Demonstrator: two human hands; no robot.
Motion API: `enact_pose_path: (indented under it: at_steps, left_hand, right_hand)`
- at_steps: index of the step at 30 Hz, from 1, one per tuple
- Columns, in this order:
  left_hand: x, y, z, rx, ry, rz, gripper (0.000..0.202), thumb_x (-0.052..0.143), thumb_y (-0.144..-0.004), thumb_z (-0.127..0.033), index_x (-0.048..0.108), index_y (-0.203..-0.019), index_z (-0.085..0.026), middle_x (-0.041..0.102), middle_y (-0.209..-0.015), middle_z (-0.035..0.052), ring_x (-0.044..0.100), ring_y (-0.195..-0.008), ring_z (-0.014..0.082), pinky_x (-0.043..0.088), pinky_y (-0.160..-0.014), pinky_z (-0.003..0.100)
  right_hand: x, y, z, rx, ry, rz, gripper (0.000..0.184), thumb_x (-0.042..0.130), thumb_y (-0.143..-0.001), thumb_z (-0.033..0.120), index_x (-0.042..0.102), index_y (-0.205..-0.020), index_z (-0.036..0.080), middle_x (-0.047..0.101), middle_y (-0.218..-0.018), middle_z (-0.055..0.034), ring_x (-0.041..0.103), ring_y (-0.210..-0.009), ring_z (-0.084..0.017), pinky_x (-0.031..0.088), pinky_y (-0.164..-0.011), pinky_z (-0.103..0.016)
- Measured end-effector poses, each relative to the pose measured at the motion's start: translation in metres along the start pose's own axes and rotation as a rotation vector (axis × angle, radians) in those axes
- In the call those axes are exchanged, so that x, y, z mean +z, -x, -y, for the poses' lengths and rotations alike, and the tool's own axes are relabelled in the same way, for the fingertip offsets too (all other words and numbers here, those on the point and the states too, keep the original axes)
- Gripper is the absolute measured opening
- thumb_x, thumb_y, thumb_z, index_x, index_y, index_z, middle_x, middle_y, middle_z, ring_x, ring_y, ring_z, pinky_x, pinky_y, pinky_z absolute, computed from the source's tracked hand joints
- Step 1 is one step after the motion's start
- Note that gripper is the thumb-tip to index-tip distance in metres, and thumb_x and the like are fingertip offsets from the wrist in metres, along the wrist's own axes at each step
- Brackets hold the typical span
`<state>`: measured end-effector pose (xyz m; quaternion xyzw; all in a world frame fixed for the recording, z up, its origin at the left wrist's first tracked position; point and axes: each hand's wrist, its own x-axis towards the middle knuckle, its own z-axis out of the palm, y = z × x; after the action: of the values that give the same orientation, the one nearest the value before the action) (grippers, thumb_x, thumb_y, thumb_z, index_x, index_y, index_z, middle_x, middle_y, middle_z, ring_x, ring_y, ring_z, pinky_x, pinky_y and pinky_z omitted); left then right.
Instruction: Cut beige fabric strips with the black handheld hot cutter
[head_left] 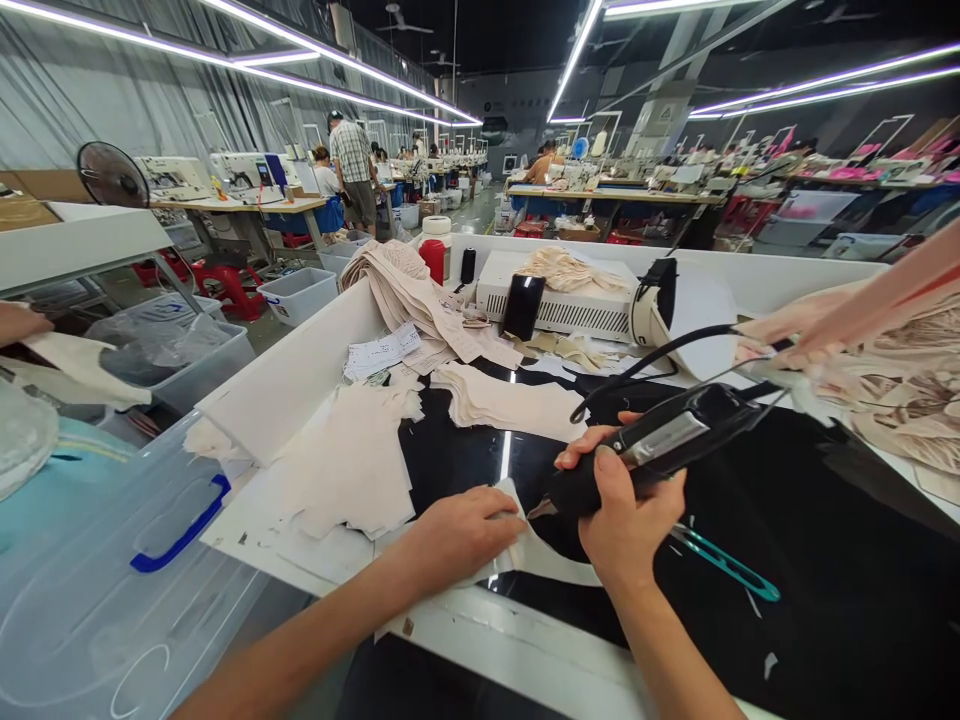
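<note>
My right hand (622, 510) is wrapped round a black hand-held cutting tool (660, 445) with a cable that runs up and away from it. Its tip points left at a curved cream fabric piece (551, 565) lying on the glossy black work surface (825, 560). My left hand (461, 530) presses down on the left end of that piece, its fingers curled flat over the cloth. The two hands are about a hand's width apart.
Stacks of cream cut pieces (352, 460) lie left and behind, by a paper slip (382, 352). Teal tweezers (724, 565) lie right of my hand. A white machine (559, 300) stands at the back. A clear lidded bin (112, 570) sits at left. Another person's arm (847, 315) reaches in from the right.
</note>
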<state>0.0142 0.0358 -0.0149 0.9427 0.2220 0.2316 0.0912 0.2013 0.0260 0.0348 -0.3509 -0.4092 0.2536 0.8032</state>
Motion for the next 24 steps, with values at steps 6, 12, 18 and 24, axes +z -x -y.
enact_pose_path:
  at_steps: [6,12,18,24]
  left_hand:
    - [-0.001,0.000,0.000,0.006,0.007,-0.016,0.020,0.051,-0.114,-0.018,0.072,-0.115,-0.017,0.074,-0.120,0.0080,0.072,-0.104,0.0189,0.062,-0.090,0.028]
    - [0.000,0.002,0.002,0.002,0.024,-0.016,0.022,0.049,-0.115,-0.020,0.070,-0.118,-0.018,0.074,-0.122,0.0080,0.072,-0.109,0.0200,0.061,-0.094,0.029]
    - [-0.001,0.002,0.001,0.004,0.023,-0.015,0.021,0.050,-0.115,-0.019,0.070,-0.117,-0.019,0.074,-0.120,0.0077,0.072,-0.106,0.0198,0.061,-0.091,0.029]
    - [-0.001,0.001,0.003,0.000,0.034,-0.006,0.022,0.049,-0.115,-0.020,0.071,-0.118,-0.019,0.074,-0.120,0.0085,0.073,-0.107,0.0195,0.062,-0.092,0.029]
  right_hand:
    - [-0.002,0.000,0.011,-0.015,-0.035,-0.046,0.039,0.084,-0.085,0.030,0.063,-0.118,0.027,0.070,-0.079,0.0060,0.065,-0.060,-0.015,0.059,-0.064,-0.033]
    - [-0.002,0.003,0.008,0.000,-0.028,-0.040,0.039,0.084,-0.086,0.031,0.062,-0.118,0.026,0.070,-0.080,0.0056,0.065,-0.061,-0.016,0.058,-0.066,-0.034]
    - [-0.004,0.007,0.002,0.013,-0.024,-0.020,0.038,0.084,-0.088,0.030,0.062,-0.119,0.026,0.070,-0.083,0.0047,0.066,-0.064,-0.016,0.058,-0.067,-0.034]
    - [-0.004,0.004,0.007,0.012,-0.018,-0.023,0.036,0.083,-0.088,0.029,0.063,-0.118,0.026,0.071,-0.081,0.0046,0.066,-0.064,-0.016,0.059,-0.067,-0.034]
